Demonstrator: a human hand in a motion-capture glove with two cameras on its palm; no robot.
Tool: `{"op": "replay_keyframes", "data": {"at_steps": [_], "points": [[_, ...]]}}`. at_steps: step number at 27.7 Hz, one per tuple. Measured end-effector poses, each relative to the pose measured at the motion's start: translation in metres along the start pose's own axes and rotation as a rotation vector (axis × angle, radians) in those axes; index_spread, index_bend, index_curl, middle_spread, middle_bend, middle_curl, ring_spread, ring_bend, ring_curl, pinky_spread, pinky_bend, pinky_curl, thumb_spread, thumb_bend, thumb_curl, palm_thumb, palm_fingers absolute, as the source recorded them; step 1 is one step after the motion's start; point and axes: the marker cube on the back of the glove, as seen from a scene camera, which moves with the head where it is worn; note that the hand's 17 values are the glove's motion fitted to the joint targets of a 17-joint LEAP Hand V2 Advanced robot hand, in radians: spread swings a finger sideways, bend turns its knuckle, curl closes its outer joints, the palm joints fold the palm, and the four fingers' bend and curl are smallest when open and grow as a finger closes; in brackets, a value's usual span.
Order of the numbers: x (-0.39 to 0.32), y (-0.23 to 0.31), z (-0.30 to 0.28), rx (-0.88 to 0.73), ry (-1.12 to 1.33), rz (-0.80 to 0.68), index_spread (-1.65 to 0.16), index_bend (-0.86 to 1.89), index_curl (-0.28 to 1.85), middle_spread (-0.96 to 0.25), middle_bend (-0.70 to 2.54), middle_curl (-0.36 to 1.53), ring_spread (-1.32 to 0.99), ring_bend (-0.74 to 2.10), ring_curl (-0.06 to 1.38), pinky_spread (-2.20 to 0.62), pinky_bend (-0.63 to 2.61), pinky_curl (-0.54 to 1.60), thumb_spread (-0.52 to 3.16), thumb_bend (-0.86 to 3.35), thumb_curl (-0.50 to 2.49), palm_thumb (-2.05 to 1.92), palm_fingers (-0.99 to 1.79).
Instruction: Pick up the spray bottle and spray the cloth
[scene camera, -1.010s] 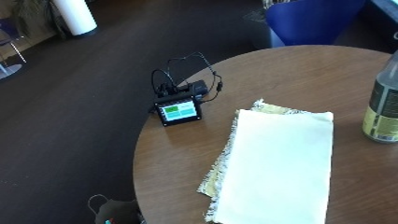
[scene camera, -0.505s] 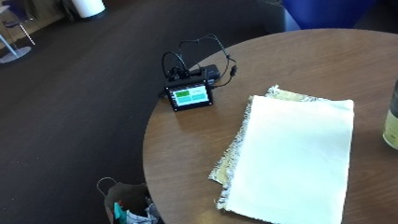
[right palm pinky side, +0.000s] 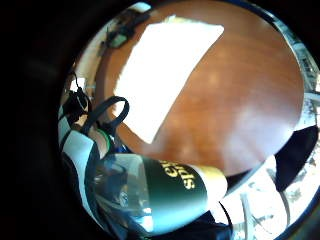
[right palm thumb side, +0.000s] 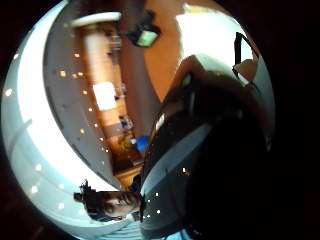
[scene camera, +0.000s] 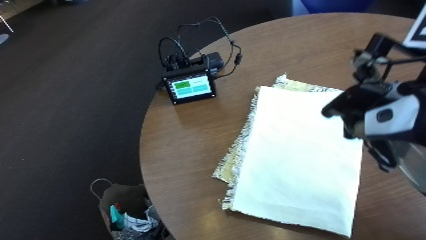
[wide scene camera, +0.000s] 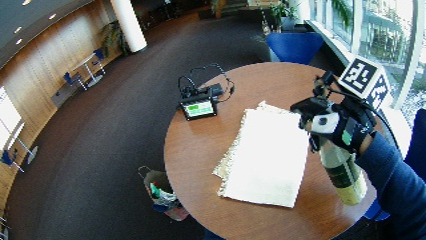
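Outside view: my gloved right hand (scene camera: 376, 112) sits at the table's (scene camera: 193, 145) right side, above the near edge of the white cloth (scene camera: 299, 160). The cloth lies flat on a fringed yellowish cloth (scene camera: 229, 162). A small screen device (scene camera: 191, 86) with cables stands apart from both, near the table's rim. A bag (scene camera: 126, 212) sits on the floor beside the table.

Wide outside view: my right hand (wide scene camera: 339, 127) grasps the spray bottle (wide scene camera: 343, 172) by its neck, fingers curled round it. The bottle hangs over the table (wide scene camera: 200, 160) just beside the cloth (wide scene camera: 269, 155), its base tilted toward me.

Little finger side palm view: the bottle's (right palm pinky side: 170, 192) dark green label fills the space close to my palm; the cloth (right palm pinky side: 160, 70) lies on the table (right palm pinky side: 240, 100) beyond.

Thumb side palm view: a dark rounded shape, which I take for the bottle (right palm thumb side: 200, 165), blocks most of the view; the cloth (right palm thumb side: 205, 32) shows past it.
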Motion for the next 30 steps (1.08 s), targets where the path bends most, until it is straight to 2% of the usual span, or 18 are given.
{"op": "replay_keyframes", "data": {"at_steps": [8,11,15,21,30], "points": [[0.001,0.032,0.071,-0.585,0.579,0.182,-0.27,0.13,0.25,-0.14,0.74,0.5,-0.23,0.74,0.44,-0.24,0.48,0.36,0.65,0.01,0.61,0.94,1.29],[0.01,0.025,0.081,-0.688,0.777,0.219,-0.27,0.13,0.26,-0.14,0.74,0.5,-0.23,0.74,0.44,-0.24,0.47,0.36,0.64,0.0,0.63,0.95,1.29],[0.016,0.032,0.08,-0.72,0.882,0.285,-0.26,0.12,0.27,-0.14,0.74,0.5,-0.23,0.74,0.44,-0.24,0.47,0.36,0.62,-0.01,0.65,0.95,1.29],[0.025,0.038,0.079,-0.73,0.882,0.308,-0.26,0.12,0.28,-0.15,0.74,0.51,-0.23,0.74,0.44,-0.24,0.48,0.37,0.61,-0.02,0.68,0.95,1.28],[0.007,0.033,0.061,-0.557,0.559,0.152,-0.25,0.11,0.29,-0.15,0.74,0.51,-0.23,0.74,0.44,-0.24,0.49,0.37,0.6,-0.02,0.71,0.95,1.28]]}}
